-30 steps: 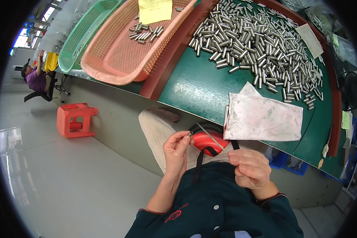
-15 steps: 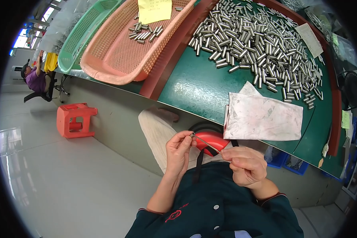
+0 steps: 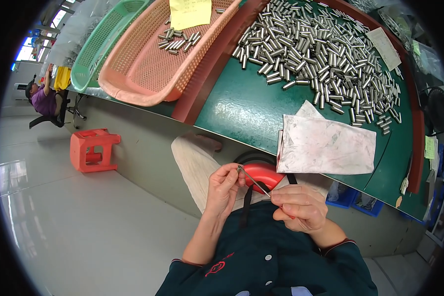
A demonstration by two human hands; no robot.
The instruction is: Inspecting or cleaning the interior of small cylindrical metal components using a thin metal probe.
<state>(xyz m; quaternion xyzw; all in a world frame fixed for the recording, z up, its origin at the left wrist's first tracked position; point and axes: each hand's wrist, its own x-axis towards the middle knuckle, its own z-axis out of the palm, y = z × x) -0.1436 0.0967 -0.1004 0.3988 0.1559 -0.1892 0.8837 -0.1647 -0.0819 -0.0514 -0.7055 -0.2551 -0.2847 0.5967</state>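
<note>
Over my lap, my left hand (image 3: 223, 186) is closed in a pinch on a small metal piece (image 3: 240, 168), most of it hidden by the fingertips. My right hand (image 3: 301, 209) grips a thin metal rod (image 3: 255, 182) between thumb and fingers; a bit of red shows below those fingers. The rod slants up to the left, and its far end meets the small piece. Whether it is inside the piece or only against it, I cannot tell. Beyond my hands, a large heap of short shiny metal cylinders (image 3: 325, 54) lies on the green tabletop (image 3: 227, 106).
A stained white cloth (image 3: 328, 145) lies at the table's near edge. Left of the red-brown divider (image 3: 202, 89), a pink basket (image 3: 148, 96) holds several cylinders and a yellow note, beside a green basket (image 3: 81, 79). A red stool (image 3: 94, 150) and a seated person (image 3: 45, 98) are at left.
My right hand has shifted slightly left along with the rod, and its fingers have turned so that red now shows. My left hand stays nearly where it was.
</note>
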